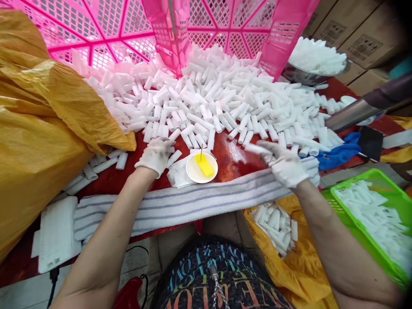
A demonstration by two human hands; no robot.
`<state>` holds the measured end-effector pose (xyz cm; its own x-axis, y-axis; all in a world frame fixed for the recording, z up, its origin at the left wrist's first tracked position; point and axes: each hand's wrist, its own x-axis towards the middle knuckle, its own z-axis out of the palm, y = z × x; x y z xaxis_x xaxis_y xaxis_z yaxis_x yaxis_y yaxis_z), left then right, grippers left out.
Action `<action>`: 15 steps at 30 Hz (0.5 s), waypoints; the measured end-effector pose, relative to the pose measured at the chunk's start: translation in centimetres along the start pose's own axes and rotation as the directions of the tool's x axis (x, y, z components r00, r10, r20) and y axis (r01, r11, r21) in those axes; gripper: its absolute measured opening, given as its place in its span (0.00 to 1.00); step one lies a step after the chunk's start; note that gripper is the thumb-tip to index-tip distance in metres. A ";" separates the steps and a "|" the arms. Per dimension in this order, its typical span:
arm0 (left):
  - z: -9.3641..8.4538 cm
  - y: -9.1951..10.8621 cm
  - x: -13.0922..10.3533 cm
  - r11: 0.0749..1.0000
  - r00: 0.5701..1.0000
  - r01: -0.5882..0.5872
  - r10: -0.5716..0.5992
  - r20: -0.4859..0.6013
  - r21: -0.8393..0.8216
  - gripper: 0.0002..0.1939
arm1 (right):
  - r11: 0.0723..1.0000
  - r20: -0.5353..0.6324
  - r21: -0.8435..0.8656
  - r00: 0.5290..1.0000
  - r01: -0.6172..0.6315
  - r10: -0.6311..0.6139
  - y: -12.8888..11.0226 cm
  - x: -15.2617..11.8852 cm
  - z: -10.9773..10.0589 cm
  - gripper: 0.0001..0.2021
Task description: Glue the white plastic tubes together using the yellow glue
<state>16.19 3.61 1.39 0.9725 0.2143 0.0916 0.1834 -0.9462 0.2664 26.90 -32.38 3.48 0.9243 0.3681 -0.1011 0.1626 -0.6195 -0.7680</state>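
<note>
My left hand (153, 157), in a white glove, lies at the near edge of a heap of short white tubes (222, 98). Its fingers stretch to the right, close to a loose tube (174, 158), and seem to hold nothing. My right hand (286, 164), gloved too, has a white tube (257, 149) at its fingertips, pointing left. Between the hands stands a small white bowl (189, 172) with a yellow block (204, 165) in it and a thin upright pin. Folded white paper (180, 172) lies partly under the bowl.
Pink baskets (174, 38) stand behind the heap. A yellow sack (38, 141) is at left. A striped towel (193, 205) lines the table's front edge. At right are a metal bowl (298, 75), a metal pole (350, 112), a blue cloth (341, 152) and a green basket (354, 214).
</note>
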 end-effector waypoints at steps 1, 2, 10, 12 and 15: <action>-0.1 0.0 -0.1 0.999 1.000 0.021 -0.021 -0.015 0.025 0.20 | 0.988 0.138 0.156 0.990 0.000 -0.022 -0.7 -0.4 0.9 0.28; -0.3 0.0 -0.2 0.997 0.998 0.050 -0.048 -0.030 0.060 0.21 | 0.964 0.276 0.263 0.960 -0.027 -0.049 -1.3 -0.5 2.0 0.29; -0.6 -0.5 -1.2 0.970 0.971 0.237 -0.237 -0.005 -0.051 0.17 | 0.923 0.304 0.361 0.919 0.131 -0.249 -4.2 3.2 10.1 0.18; -0.7 -0.3 -2.1 0.912 0.950 0.276 -0.307 -0.061 -0.303 0.17 | 0.899 0.238 0.330 0.897 0.287 -0.373 -3.4 3.8 10.7 0.13; -0.9 1.0 -4.0 0.676 0.930 0.272 -0.368 0.006 -0.684 0.22 | 0.813 0.167 0.343 0.821 0.470 -0.545 -2.0 3.6 10.7 0.10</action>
<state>12.41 2.01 2.16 0.8372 0.5465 -0.0185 0.2905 -0.4159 0.8618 26.20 -22.42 -2.06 0.6128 0.7560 0.2302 0.4486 -0.0929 -0.8889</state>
